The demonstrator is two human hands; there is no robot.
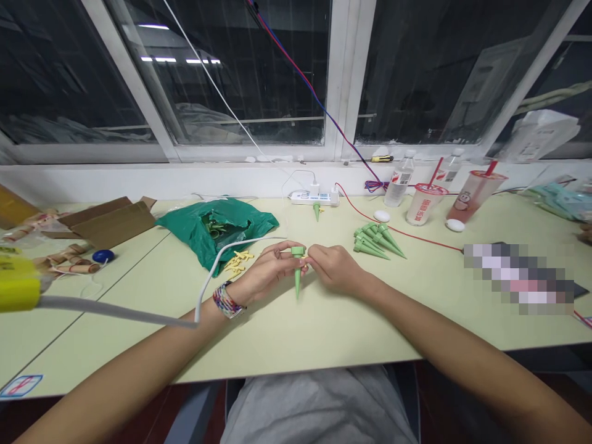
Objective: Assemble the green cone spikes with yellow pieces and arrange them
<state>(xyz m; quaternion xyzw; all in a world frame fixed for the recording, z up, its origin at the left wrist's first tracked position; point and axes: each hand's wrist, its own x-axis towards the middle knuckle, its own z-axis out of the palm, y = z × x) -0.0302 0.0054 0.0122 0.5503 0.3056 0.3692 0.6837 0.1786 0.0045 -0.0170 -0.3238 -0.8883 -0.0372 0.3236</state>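
Observation:
My left hand (263, 272) is closed around the upper part of a green plastic watering spike (297, 285), its tip pointing down over the table. The fingers of my right hand (337, 269) are pinched together against the spike's side, on a small yellow plastic piece (306, 265) that barely shows between the hands. Left of my left hand lies a heap of similar yellow pieces (237, 265). Behind them an opened green plastic bag (252, 216) has more green parts inside. Several green spikes (378, 239) lie in a bunch to the right, and a single spike (316, 212) is near the power strip.
A white cable (203, 290) arches above my left forearm. The power strip (300, 198), drink cups (422, 209), water bottles (398, 180) and white egg-shaped objects (382, 216) stand toward the wall. Cardboard (113, 225) and wooden pieces (69, 259) lie at the left.

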